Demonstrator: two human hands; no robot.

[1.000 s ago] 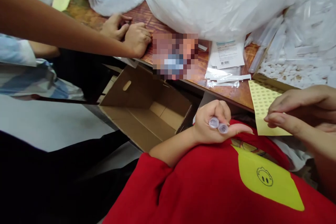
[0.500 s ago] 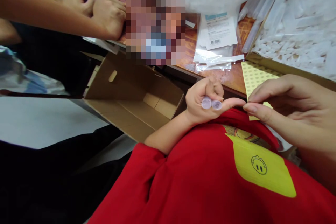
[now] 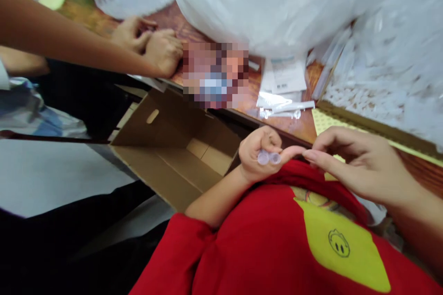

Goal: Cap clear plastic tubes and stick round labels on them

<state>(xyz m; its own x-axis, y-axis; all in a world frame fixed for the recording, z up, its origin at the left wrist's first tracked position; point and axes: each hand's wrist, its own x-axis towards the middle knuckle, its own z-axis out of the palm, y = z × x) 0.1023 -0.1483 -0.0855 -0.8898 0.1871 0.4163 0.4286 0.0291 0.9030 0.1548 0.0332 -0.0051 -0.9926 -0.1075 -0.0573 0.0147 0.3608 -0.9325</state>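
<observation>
— What is differing from a second ago?

— Your right hand (image 3: 360, 166) has come in from three o'clock, off the yellow dotted sheet (image 3: 323, 120), and its fingertips are now meeting the outstretched forefinger of your left hand (image 3: 261, 154). The sheet is lying behind your right hand at the table edge (image 3: 294, 125), mostly covered. The view has also swung, so everything is sitting a little differently in the picture.

— How are your hands posing?

— Your left hand is curling palm-up above your red shirt (image 3: 263, 249), with the fingers clamped on two small clear tubes (image 3: 269, 157) and only the forefinger stretching toward three o'clock. Your right hand is lying palm-down, fingers long and lightly together, pinching toward nine o'clock; whether anything is sitting between them, you cannot tell.

— Which way are the tubes pointing?

— Their round capped ends are facing up at you, side by side and touching, so the long axis is running down into your fist. At nine o'clock an open cardboard box (image 3: 180, 147) is standing below the table, and at eleven o'clock another person's hands (image 3: 152, 46) are resting on the tabletop.
</observation>
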